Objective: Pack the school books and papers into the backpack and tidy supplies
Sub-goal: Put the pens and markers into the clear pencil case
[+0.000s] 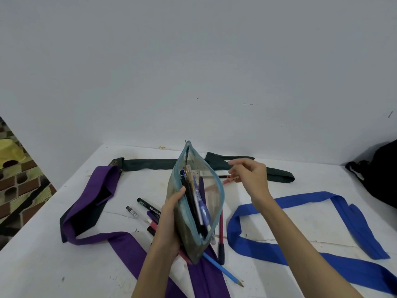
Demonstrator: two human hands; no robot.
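Observation:
My left hand (pixel 169 220) grips a clear pencil pouch (pixel 211 203) with blue zip trim and holds it upright and open above the white table (pixel 300 231). Several pens and a ruler stand inside the pouch. My right hand (pixel 247 175) hovers just right of the pouch mouth with loosely curled fingers, over a red pen (pixel 225 181) lying on the table; I cannot tell whether it touches the pen. Loose on the table are a black highlighter (pixel 148 206), a small silver tube (pixel 132 211), a red pen with a black grip (pixel 221 237) and a blue pencil (pixel 223 269). The black backpack (pixel 380 177) sits at the far right.
A purple fabric strap (pixel 94 203) lies at the left and runs under the pouch. A blue strap (pixel 311 250) loops on the right, and a dark green strap (pixel 277 175) lies along the back by the wall. The table's left edge drops to a patterned floor (pixel 19 190).

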